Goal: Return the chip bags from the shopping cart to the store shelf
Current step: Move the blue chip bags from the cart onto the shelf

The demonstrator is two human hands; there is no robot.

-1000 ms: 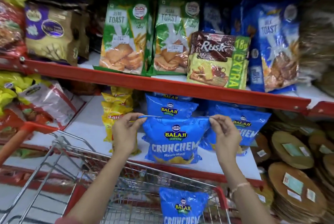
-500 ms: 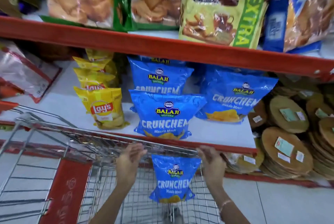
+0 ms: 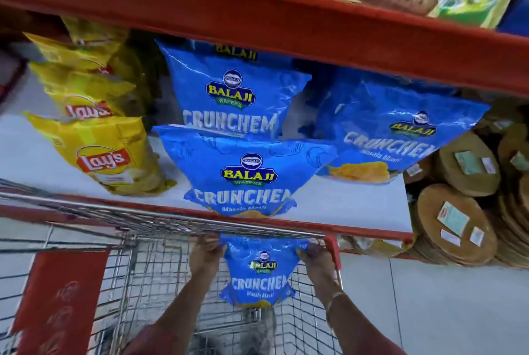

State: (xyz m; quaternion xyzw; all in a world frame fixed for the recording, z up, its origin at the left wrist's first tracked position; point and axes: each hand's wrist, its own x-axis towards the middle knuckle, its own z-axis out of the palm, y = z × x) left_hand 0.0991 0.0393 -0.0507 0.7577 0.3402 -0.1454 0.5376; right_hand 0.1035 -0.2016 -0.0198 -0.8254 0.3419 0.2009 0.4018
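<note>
A blue Balaji Crunchem chip bag (image 3: 259, 274) hangs inside the wire shopping cart (image 3: 137, 274), just below its front rim. My left hand (image 3: 206, 254) pinches its top left corner and my right hand (image 3: 315, 254) pinches its top right corner. On the white store shelf (image 3: 343, 205) right above stand more blue Crunchem bags: one at the front edge (image 3: 246, 174), one behind it (image 3: 232, 88) and one to the right (image 3: 398, 137).
Yellow Lay's bags (image 3: 103, 151) stand in a row at the left of the shelf. Stacks of round flat packs (image 3: 458, 228) fill the right side. A red shelf beam (image 3: 286, 19) overhangs the chips. A red panel (image 3: 57, 297) hangs on the cart's left.
Both hands let go of the bag now standing at the shelf's front edge, dropped into the cart and closed on the top corners of another blue bag. The view tilted down.
</note>
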